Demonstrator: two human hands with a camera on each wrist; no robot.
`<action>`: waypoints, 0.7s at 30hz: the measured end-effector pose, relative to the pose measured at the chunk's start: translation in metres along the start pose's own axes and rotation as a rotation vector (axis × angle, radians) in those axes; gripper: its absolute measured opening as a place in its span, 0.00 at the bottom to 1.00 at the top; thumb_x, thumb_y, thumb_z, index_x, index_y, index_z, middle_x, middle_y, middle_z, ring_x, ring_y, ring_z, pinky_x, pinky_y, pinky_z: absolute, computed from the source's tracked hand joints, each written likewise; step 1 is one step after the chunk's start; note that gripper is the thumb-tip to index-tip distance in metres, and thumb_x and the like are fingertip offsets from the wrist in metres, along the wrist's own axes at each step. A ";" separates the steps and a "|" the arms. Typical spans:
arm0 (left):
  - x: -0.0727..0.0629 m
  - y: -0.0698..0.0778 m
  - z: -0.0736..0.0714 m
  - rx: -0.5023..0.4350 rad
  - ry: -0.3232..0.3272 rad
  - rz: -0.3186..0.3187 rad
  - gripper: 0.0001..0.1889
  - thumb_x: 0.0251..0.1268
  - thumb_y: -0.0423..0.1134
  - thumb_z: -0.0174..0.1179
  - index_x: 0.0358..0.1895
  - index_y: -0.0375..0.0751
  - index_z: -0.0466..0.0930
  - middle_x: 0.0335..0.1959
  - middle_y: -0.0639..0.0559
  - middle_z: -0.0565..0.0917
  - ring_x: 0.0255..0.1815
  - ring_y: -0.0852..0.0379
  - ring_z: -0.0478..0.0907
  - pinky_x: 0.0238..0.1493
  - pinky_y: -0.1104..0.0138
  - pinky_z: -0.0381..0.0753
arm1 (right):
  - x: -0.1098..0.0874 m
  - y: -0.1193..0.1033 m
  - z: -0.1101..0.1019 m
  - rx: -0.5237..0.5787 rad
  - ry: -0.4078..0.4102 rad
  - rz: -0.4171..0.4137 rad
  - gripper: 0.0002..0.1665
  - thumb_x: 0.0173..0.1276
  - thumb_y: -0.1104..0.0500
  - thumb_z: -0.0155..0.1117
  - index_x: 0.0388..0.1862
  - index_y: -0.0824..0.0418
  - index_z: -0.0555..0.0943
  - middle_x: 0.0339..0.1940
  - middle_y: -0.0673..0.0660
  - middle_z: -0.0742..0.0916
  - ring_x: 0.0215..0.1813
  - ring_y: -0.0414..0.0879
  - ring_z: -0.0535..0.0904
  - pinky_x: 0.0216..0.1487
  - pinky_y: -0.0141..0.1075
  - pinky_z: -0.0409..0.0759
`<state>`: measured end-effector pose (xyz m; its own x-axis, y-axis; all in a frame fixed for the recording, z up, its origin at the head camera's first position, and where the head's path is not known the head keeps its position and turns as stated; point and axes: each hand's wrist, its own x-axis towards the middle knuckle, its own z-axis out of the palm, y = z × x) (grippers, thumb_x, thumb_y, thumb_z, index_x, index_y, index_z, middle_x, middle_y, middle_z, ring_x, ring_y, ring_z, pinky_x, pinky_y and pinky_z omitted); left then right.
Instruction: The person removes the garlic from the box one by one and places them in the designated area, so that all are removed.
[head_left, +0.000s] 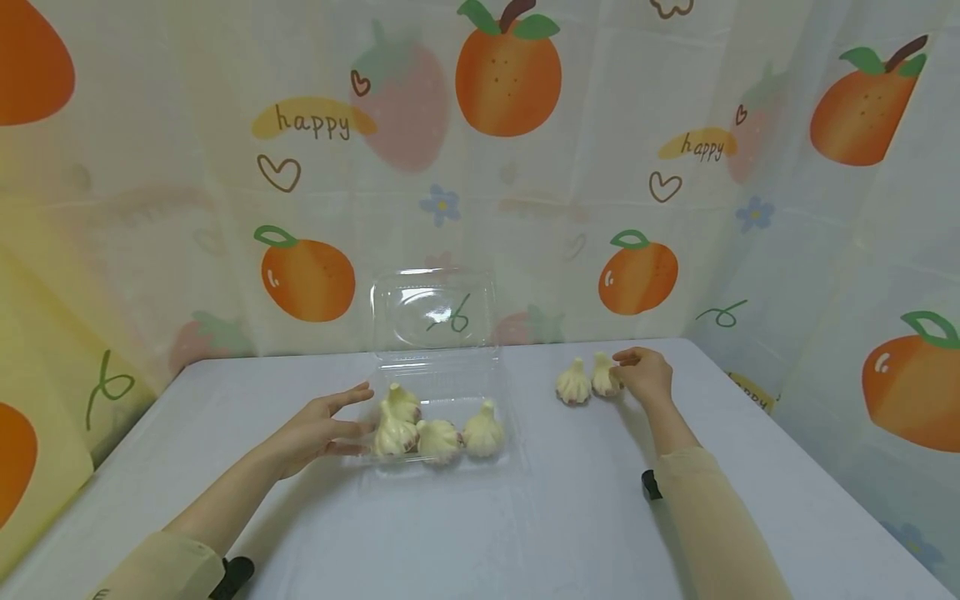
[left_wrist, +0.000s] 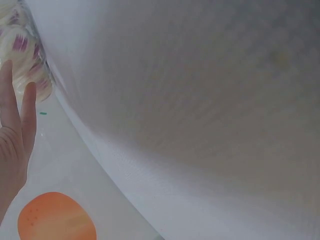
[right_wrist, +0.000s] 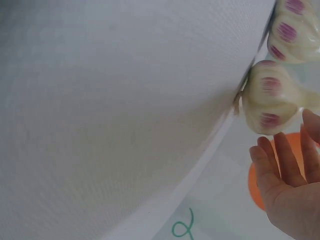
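A clear plastic clamshell box (head_left: 457, 392) stands on the table with its lid (head_left: 433, 315) raised. Several garlic bulbs (head_left: 439, 440) lie inside, mostly toward its left and front. My left hand (head_left: 318, 433) is at the box's left side with fingers extended; whether they touch the wall is hard to tell. Two more garlic bulbs stand to the right of the box, a left one (head_left: 573, 383) and a right one (head_left: 604, 377). Beside the right bulb is my right hand (head_left: 647, 375), its thumb and fingers spread around the near side in the right wrist view, not closed on it.
A white cloth covers the table (head_left: 450, 533). Behind it hangs a fruit-patterned curtain (head_left: 517, 200), close to the table's back edge and the raised lid. Black straps (head_left: 652, 485) show at both sleeves.
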<state>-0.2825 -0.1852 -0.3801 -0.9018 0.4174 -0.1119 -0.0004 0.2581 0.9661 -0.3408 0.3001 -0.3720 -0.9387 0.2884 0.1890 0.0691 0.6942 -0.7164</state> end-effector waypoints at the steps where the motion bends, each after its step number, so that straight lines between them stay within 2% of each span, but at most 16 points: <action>1: 0.000 0.000 0.000 -0.004 -0.002 -0.001 0.39 0.65 0.29 0.57 0.77 0.30 0.49 0.83 0.42 0.38 0.77 0.33 0.57 0.58 0.57 0.87 | 0.000 0.000 0.000 0.000 0.004 -0.001 0.18 0.65 0.61 0.63 0.52 0.68 0.82 0.55 0.70 0.85 0.59 0.64 0.77 0.59 0.52 0.77; 4: 0.000 0.000 -0.001 -0.015 -0.006 -0.003 0.39 0.66 0.29 0.57 0.77 0.30 0.49 0.83 0.42 0.38 0.79 0.33 0.53 0.58 0.57 0.87 | -0.001 -0.001 -0.001 0.001 0.011 -0.001 0.18 0.65 0.61 0.63 0.52 0.68 0.83 0.55 0.70 0.85 0.59 0.64 0.77 0.61 0.53 0.76; 9: 0.000 0.001 -0.001 0.005 -0.005 -0.001 0.39 0.66 0.30 0.57 0.77 0.31 0.49 0.83 0.42 0.39 0.71 0.39 0.70 0.58 0.57 0.87 | -0.001 -0.003 -0.002 0.006 0.015 0.009 0.19 0.65 0.60 0.63 0.52 0.68 0.82 0.56 0.70 0.85 0.59 0.64 0.77 0.62 0.54 0.75; 11: 0.000 0.000 -0.001 0.011 -0.006 0.002 0.39 0.66 0.30 0.57 0.77 0.31 0.49 0.83 0.42 0.39 0.69 0.41 0.73 0.58 0.57 0.87 | -0.001 -0.004 -0.002 0.003 0.020 0.010 0.19 0.65 0.60 0.63 0.52 0.68 0.82 0.56 0.70 0.85 0.59 0.64 0.77 0.62 0.54 0.75; 13: 0.000 0.000 -0.001 0.007 -0.010 0.004 0.39 0.66 0.30 0.57 0.77 0.31 0.49 0.83 0.42 0.39 0.71 0.39 0.69 0.58 0.57 0.87 | -0.001 -0.005 -0.002 0.000 0.022 0.007 0.19 0.66 0.59 0.64 0.52 0.68 0.82 0.56 0.69 0.85 0.58 0.64 0.77 0.62 0.54 0.75; 18: -0.001 0.000 -0.002 -0.015 -0.020 0.007 0.39 0.66 0.30 0.57 0.78 0.30 0.48 0.83 0.42 0.37 0.79 0.33 0.53 0.58 0.58 0.87 | 0.001 -0.010 -0.002 0.006 0.038 -0.012 0.18 0.67 0.59 0.62 0.52 0.67 0.83 0.55 0.68 0.86 0.59 0.63 0.77 0.64 0.54 0.73; 21: -0.001 0.000 -0.002 -0.015 -0.024 0.009 0.39 0.66 0.30 0.57 0.78 0.30 0.48 0.83 0.42 0.37 0.79 0.32 0.50 0.58 0.58 0.86 | 0.002 -0.016 -0.001 0.017 0.055 -0.028 0.18 0.67 0.59 0.62 0.53 0.66 0.83 0.55 0.68 0.86 0.59 0.62 0.78 0.65 0.54 0.74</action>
<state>-0.2821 -0.1877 -0.3794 -0.8914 0.4402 -0.1080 0.0016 0.2413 0.9704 -0.3438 0.2908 -0.3594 -0.9203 0.3049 0.2452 0.0366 0.6912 -0.7218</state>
